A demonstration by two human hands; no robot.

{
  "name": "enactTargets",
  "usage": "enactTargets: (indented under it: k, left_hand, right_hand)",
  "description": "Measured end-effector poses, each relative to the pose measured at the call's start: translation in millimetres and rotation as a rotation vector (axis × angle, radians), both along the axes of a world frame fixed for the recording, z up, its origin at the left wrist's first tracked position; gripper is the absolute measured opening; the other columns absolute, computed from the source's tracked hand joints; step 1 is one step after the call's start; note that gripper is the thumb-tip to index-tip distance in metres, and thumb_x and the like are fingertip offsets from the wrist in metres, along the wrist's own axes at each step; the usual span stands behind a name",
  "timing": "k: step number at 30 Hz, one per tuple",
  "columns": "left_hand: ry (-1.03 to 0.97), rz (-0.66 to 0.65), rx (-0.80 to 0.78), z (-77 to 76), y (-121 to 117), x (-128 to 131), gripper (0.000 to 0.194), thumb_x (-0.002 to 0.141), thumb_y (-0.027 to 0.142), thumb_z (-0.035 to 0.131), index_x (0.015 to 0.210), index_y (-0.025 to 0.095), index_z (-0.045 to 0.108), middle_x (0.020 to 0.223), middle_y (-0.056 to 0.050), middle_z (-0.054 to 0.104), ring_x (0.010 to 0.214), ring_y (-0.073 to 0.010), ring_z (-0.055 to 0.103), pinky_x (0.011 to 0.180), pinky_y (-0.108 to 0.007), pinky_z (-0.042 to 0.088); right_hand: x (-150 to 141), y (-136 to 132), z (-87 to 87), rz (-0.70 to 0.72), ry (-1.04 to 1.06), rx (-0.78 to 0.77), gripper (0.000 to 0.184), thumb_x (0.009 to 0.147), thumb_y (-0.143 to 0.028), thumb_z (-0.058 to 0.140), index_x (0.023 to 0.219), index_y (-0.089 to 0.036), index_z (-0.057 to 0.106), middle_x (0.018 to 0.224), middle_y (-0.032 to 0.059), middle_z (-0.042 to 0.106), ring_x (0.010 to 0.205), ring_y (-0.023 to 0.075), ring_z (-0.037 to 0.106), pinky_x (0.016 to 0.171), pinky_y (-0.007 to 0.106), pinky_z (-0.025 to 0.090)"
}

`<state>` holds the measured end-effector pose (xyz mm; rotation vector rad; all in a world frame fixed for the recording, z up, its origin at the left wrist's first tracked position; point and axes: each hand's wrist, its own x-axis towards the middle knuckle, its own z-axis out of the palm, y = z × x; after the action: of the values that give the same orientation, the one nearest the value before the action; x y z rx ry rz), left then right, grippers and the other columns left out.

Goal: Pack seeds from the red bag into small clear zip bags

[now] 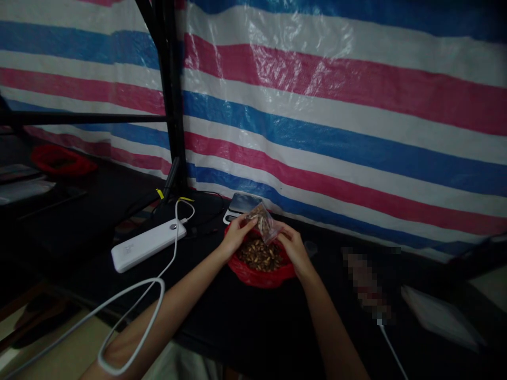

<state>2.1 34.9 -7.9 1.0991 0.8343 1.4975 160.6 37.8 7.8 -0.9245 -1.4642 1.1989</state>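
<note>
A small clear plastic bag (262,220) with some brown pieces inside is held up between my two hands. My left hand (237,235) pinches its left edge, and my right hand (292,243) grips its lower right side. Right below the bag sits a red plastic bag (261,278), opened out like a bowl. It is full of small brown and tan pieces (261,256), which look like seeds or shells; their exact kind is too small to make out. Just behind my left hand lies a white digital scale (230,215) with a dark top.
A white power bank (148,245) with a looping white cable (160,285) lies to the left. Another red bag (63,160) is at the far left. Clear plastic bags (441,316) and a blurred-out item (366,285) lie right. Striped sheeting (336,116) and a black post (169,95) stand behind.
</note>
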Motion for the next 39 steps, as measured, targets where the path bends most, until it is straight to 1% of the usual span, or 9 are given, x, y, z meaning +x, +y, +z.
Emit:
enactTargets:
  k: [3,6,10,14,20,25,29,35,39]
  left_hand:
    - [0.043,-0.047,0.028,-3.5,1.1,-2.2,0.036,0.068,0.038,0.065,0.093,0.012,0.061,0.091,-0.007,0.066,0.084,-0.0182,0.060,0.081,-0.030,0.044]
    - [0.121,0.061,0.082,-4.8,0.3,-3.6,0.038,0.066,0.037,0.067,0.094,0.012,0.062,0.093,-0.008,0.066,0.087,-0.0200,0.060,0.083,-0.032,0.044]
    - [0.249,0.215,0.162,-3.4,-4.5,-3.6,0.033,0.066,0.032,0.067,0.092,0.013,0.064,0.093,-0.008,0.066,0.088,-0.0201,0.060,0.085,-0.032,0.043]
    - [0.315,0.254,0.221,-0.7,-9.1,0.6,0.032,0.064,0.027,0.069,0.093,0.014,0.064,0.093,-0.007,0.067,0.087,-0.0193,0.061,0.084,-0.032,0.045]
    - [0.419,0.148,0.311,11.5,-10.6,0.9,0.040,0.062,0.028,0.071,0.098,0.014,0.063,0.096,-0.008,0.067,0.088,-0.0200,0.061,0.083,-0.032,0.046]
    - [0.510,0.063,0.385,29.8,-11.1,-1.8,0.036,0.063,0.030,0.070,0.095,0.013,0.066,0.091,-0.008,0.068,0.083,-0.0197,0.063,0.079,-0.029,0.048]
    - [0.483,0.000,0.372,31.0,-9.2,-5.0,0.044,0.064,0.030,0.070,0.103,0.012,0.063,0.091,-0.009,0.069,0.082,-0.0198,0.064,0.077,-0.029,0.049]
    - [0.599,0.234,0.376,16.7,-9.4,-5.7,0.023,0.074,0.034,0.060,0.079,0.014,0.070,0.080,-0.007,0.069,0.075,-0.0194,0.062,0.072,-0.028,0.047]
    - [0.644,0.298,0.426,18.9,-14.6,2.6,0.024,0.080,0.034,0.052,0.083,0.016,0.069,0.084,-0.005,0.068,0.079,-0.0184,0.061,0.076,-0.027,0.045]
  right_hand:
    - [19.2,1.4,-3.5,0.133,-0.002,-0.075,0.037,0.060,-0.016,0.054,0.095,-0.024,0.066,0.100,0.0011,0.067,0.098,0.0210,0.059,0.091,0.036,0.041]
    - [30.6,4.1,-7.1,0.195,-0.004,-0.106,0.045,0.057,-0.013,0.047,0.097,-0.024,0.064,0.099,0.0013,0.067,0.096,0.0201,0.060,0.090,0.036,0.042]
    - [32.3,5.8,-7.3,0.213,-0.075,-0.030,0.043,0.059,-0.015,0.042,0.094,-0.022,0.065,0.092,0.0029,0.069,0.090,0.0204,0.061,0.086,0.036,0.043]
    - [29.2,4.3,-4.4,0.154,-0.132,0.101,0.034,0.069,-0.022,0.045,0.097,-0.022,0.064,0.097,0.0032,0.067,0.095,0.0204,0.059,0.089,0.036,0.041]
    - [29.1,5.6,-1.6,0.063,-0.260,0.254,0.035,0.074,-0.037,0.056,0.106,-0.023,0.059,0.109,0.0048,0.062,0.100,0.0213,0.056,0.087,0.036,0.042]
    - [27.9,6.0,-2.1,-0.055,-0.262,0.285,0.030,0.066,-0.036,0.064,0.092,-0.020,0.064,0.100,0.0065,0.065,0.092,0.0235,0.058,0.078,0.036,0.045]
    - [26.0,4.2,-3.9,0.000,-0.199,0.259,0.026,0.067,-0.032,0.065,0.090,-0.021,0.063,0.100,0.0055,0.065,0.095,0.0226,0.057,0.079,0.034,0.044]
    - [25.4,-0.1,0.7,0.041,-0.087,0.193,0.026,0.068,-0.032,0.065,0.091,-0.021,0.062,0.098,0.0039,0.066,0.094,0.0206,0.058,0.085,0.034,0.042]
    - [24.7,-2.5,6.3,-0.014,-0.020,0.215,0.028,0.069,-0.035,0.063,0.095,-0.023,0.062,0.094,0.0029,0.067,0.094,0.0199,0.059,0.089,0.035,0.041]
